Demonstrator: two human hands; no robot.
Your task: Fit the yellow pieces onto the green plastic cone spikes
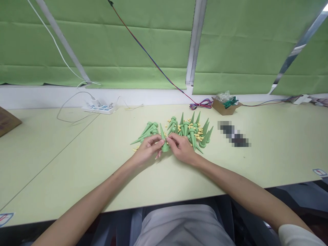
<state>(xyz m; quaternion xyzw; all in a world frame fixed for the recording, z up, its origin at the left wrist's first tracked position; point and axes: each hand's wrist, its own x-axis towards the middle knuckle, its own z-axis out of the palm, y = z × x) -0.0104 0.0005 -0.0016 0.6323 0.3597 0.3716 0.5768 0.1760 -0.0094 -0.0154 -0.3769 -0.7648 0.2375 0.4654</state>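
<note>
My left hand [148, 147] is closed on a green plastic watering spike [165, 147], whose tip points up and whose wide ringed end is down. Close against the spike's right side, my right hand [182, 147] is closed in a pinch. Whatever lies between its fingertips is too small to make out. Just behind both hands, several more green spikes [192, 135] lie or stand in a loose pile. Small yellow plastic pieces [199, 130] are scattered among them. A few spikes [148, 130] rest by my left hand.
At the back stand a white power strip [101, 108], a coiled red-and-blue cable [201, 104] and an open cardboard box [225, 107] with plastic wrap. A blurred dark object [233, 134] lies right of the pile. One brown box [9, 121] sits far left on the table [123, 191].
</note>
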